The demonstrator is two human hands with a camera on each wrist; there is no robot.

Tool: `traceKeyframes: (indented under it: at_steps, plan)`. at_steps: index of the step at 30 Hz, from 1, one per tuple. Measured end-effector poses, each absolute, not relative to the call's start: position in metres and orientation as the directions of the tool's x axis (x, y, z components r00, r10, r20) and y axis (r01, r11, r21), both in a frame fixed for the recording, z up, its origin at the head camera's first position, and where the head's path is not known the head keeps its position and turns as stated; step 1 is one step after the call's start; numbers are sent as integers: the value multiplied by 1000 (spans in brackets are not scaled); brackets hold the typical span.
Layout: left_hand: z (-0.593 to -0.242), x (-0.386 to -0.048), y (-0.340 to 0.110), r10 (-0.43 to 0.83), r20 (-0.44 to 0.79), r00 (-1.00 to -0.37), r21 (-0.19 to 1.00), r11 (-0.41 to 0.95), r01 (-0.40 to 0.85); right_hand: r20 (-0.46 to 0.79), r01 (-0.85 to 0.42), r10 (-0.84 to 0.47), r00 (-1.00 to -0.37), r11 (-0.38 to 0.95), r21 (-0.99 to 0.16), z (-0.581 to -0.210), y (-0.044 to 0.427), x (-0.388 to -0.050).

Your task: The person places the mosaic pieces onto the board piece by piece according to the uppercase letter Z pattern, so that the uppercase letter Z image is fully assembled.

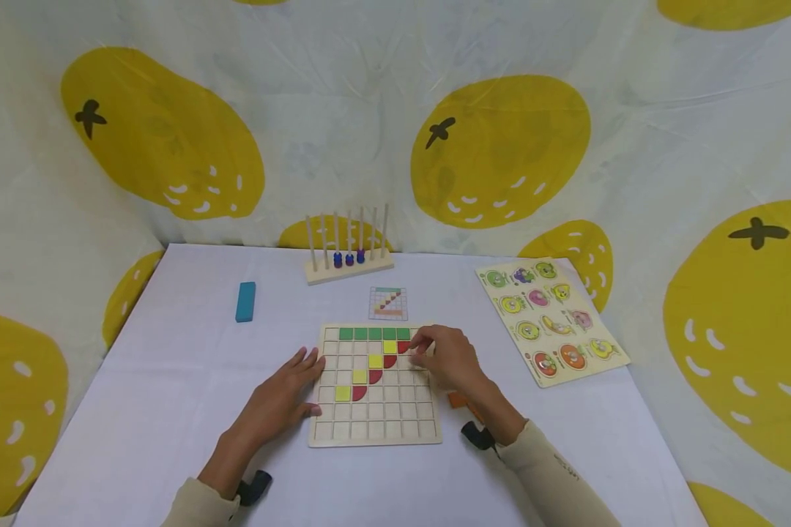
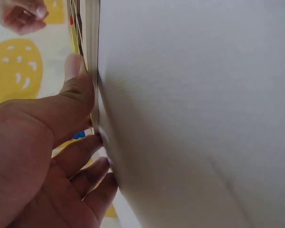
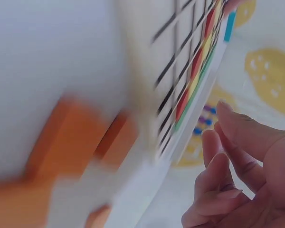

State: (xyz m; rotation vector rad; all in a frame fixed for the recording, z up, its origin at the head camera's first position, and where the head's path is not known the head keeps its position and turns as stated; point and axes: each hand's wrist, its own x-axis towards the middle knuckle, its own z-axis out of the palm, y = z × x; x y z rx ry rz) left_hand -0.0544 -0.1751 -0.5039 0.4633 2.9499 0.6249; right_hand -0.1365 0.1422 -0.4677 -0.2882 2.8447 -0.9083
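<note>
A wooden grid board [image 1: 376, 442] lies flat on the table. Green squares [image 1: 375, 334] form a row near its top, with yellow squares [image 1: 343, 394] and red quarter-round pieces [image 1: 359, 394] stepping diagonally below. My left hand [image 1: 280, 399] rests at the board's left edge, fingers spread; in the left wrist view its thumb [image 2: 73, 66] touches the edge. Over the upper right of the board is my right hand [image 1: 451, 359], its fingertips close to the uppermost red piece [image 1: 403, 347]. The right wrist view shows its fingers loosely bent, with nothing visible between them.
Orange blocks [image 3: 69, 142] lie right of the board, partly behind the right arm. Beyond the board are a pattern card [image 1: 388, 304] and a peg stand [image 1: 349, 272] with beads. A teal block [image 1: 245, 301] lies left, a fruit puzzle board [image 1: 524, 351] right.
</note>
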Motion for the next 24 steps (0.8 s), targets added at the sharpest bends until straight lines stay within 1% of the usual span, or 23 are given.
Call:
traceKeyframes:
  at_steps: [6, 12, 18, 24]
  plan:
    - [-505, -54, -176, 313, -30, -949, 400, 874, 276, -72, -83, -144, -987, 837, -541, -474, 184, -147]
    - [-506, -55, -177, 310, -32, -950, 394, 877, 273, -112, -5, -69, -991, 870, -493, -480, 217, -155]
    - [-507, -55, -176, 312, -41, -949, 385, 881, 274, -185, 67, -20, -983, 888, -454, -482, 230, -155]
    - [-508, -56, -176, 314, -46, -948, 381, 883, 274, -210, 85, -5, -978, 903, -421, -485, 231, -152]
